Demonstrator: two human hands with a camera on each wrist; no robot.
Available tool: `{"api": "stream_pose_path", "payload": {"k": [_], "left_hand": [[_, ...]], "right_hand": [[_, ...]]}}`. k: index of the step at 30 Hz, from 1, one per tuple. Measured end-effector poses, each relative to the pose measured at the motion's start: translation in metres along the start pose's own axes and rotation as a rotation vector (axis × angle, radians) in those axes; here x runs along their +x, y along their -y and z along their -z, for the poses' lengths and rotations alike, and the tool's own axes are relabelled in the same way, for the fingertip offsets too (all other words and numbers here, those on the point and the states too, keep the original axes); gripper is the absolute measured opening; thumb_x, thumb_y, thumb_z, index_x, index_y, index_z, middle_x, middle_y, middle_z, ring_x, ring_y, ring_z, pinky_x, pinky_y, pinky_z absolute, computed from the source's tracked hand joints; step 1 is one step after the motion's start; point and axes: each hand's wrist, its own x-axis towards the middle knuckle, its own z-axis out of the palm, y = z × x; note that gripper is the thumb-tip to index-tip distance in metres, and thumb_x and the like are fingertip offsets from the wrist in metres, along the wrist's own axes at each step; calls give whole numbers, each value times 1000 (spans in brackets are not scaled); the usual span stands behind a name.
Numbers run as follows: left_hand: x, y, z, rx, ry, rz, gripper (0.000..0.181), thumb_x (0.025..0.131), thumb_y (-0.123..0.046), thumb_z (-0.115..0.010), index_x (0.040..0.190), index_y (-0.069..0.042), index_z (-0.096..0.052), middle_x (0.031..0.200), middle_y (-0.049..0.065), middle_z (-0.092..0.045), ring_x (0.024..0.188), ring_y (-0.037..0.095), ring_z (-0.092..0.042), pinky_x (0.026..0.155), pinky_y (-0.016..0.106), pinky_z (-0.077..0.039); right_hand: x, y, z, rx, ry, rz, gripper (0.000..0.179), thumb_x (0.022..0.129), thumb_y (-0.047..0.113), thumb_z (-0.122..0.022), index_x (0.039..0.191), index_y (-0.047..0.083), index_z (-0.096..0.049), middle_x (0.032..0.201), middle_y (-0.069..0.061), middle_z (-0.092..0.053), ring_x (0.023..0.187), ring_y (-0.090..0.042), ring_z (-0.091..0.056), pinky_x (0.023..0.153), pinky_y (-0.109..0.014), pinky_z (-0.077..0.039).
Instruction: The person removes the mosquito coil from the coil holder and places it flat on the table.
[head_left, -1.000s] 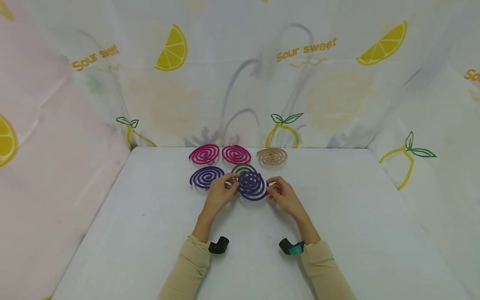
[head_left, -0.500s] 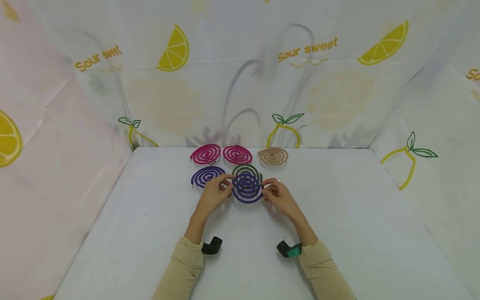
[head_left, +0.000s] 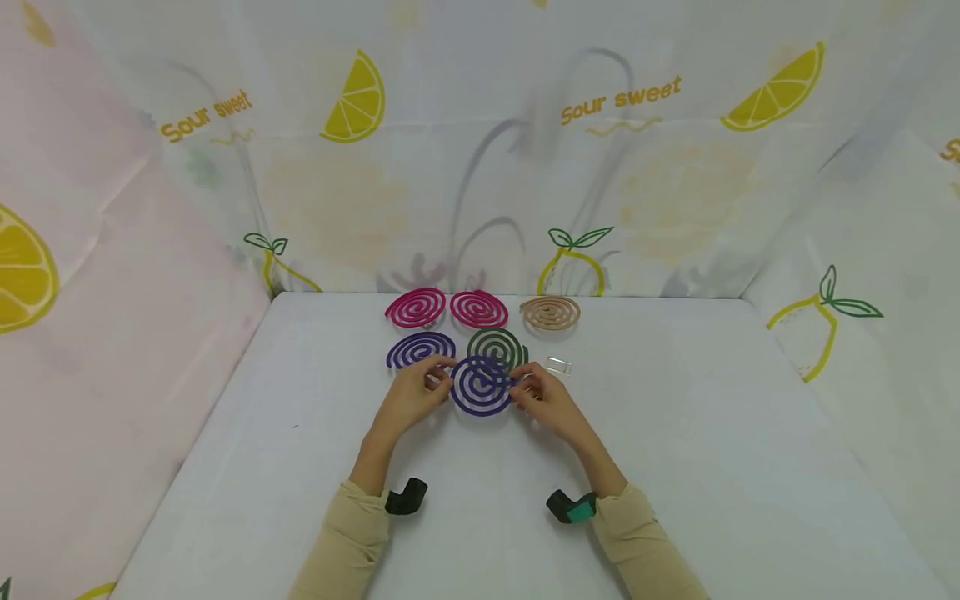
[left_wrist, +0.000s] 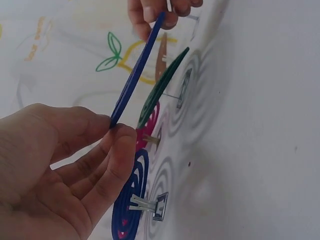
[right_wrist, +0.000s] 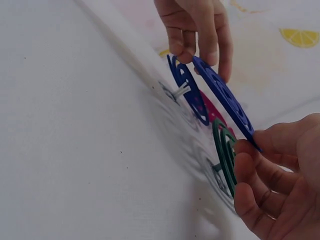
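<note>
Between both hands a blue-purple mosquito coil [head_left: 486, 382] is held up off the table. My left hand [head_left: 414, 393] pinches its left edge between thumb and fingers. The opposite edge is pinched by my right hand [head_left: 550, 402]. In the left wrist view the held coil [left_wrist: 135, 75] appears nearly edge-on, tilted. Just behind it stands a green mosquito coil [head_left: 495, 343], partly covered in the head view. A second blue-purple coil [head_left: 421, 348] sits behind my left hand, raised on a small metal stand [left_wrist: 159, 206].
Along the table's far edge are two magenta coils [head_left: 417, 308] and a tan coil [head_left: 551, 312]. A small metal stand [head_left: 558, 365] lies right of the green coil, beyond my right hand. Patterned cloth walls [head_left: 450, 183] enclose the white table [head_left: 712, 433] at back and sides.
Both hands have drawn the held coil leftward and nearer to me, so more of the green coil shows. The loose metal stand on the right has come into view.
</note>
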Motion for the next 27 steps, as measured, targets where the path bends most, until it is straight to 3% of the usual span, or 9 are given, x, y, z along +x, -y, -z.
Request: {"api": "stream_pose_path", "payload": {"k": [8,15,19,24,27], "left_hand": [[-6,7,14,46,29,-6,28,87,-8,-62,115,-7,-63,91,10,-68,67,11,-63,56,22,-50],[-12,14,29,98,40,38,28,88,-9,-61,116,-9,-62,93,10,-68,68,11,-62,56,23,-49],[-16,17,37,103,54,54,28,88,-9,-61,116,-8,-61,94,11,-68,68,12,-62,56,24,-49],[-21,21,43,92,70,60,27,87,-8,-62,115,-6,-61,93,12,-68,68,12,-62,56,24,-49],[-23,25,46,79,80,63,27,87,-6,-61,114,-4,-61,92,14,-67,68,13,-63,56,24,-49]], "right_hand": [[-1,18,-14,-27,40,1,28,91,0,-57,116,-11,-49,89,-28,-64,69,-26,-60,58,-21,-48],[11,-2,-32,-68,35,-5,28,91,8,-60,116,0,-52,90,-19,-67,65,-11,-57,55,-20,-47],[15,-1,-39,-51,43,-12,27,91,8,-60,116,1,-53,90,-18,-67,65,-12,-57,56,-19,-47],[12,19,-44,-24,74,1,28,90,2,-59,115,-8,-52,89,-25,-65,65,-17,-58,54,-18,-45],[10,29,-47,-20,90,-4,28,89,1,-59,114,-11,-51,88,-26,-64,63,-13,-56,54,-17,-44]]}}
